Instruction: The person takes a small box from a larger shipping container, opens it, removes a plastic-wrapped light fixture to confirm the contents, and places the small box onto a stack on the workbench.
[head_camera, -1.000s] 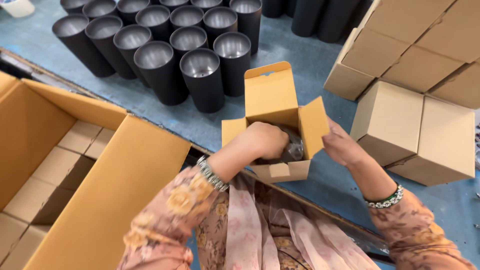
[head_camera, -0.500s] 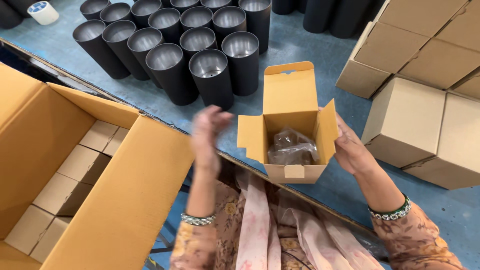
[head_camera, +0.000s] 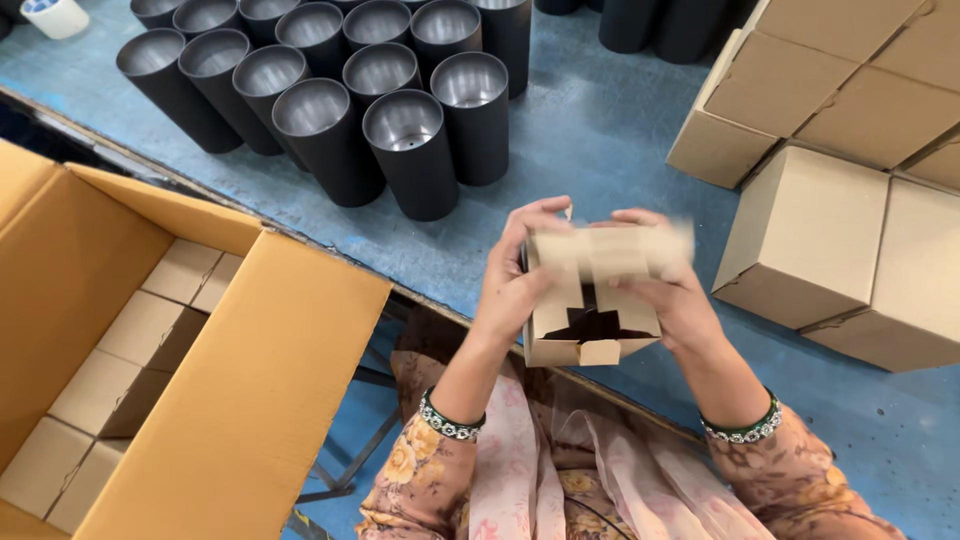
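A small cardboard box (head_camera: 590, 300) is held between both hands just above the near edge of the blue table (head_camera: 600, 130). My left hand (head_camera: 515, 275) grips its left side, and my right hand (head_camera: 665, 290) grips its right side with fingers on the top flaps. The flaps are folded partly inward, blurred by motion, leaving a dark gap in the middle. Whatever is inside the box is hidden.
Several black cylindrical cans (head_camera: 400, 140) with shiny insides stand at the back of the table. Closed small boxes (head_camera: 830, 230) are stacked at the right. A large open carton (head_camera: 180, 350) at the left holds several small boxes (head_camera: 120, 350). A tape roll (head_camera: 55, 15) lies far left.
The left hand left the box, swung out and came back to its side. The open side and top flaps have been folded inward over the wrapped item.
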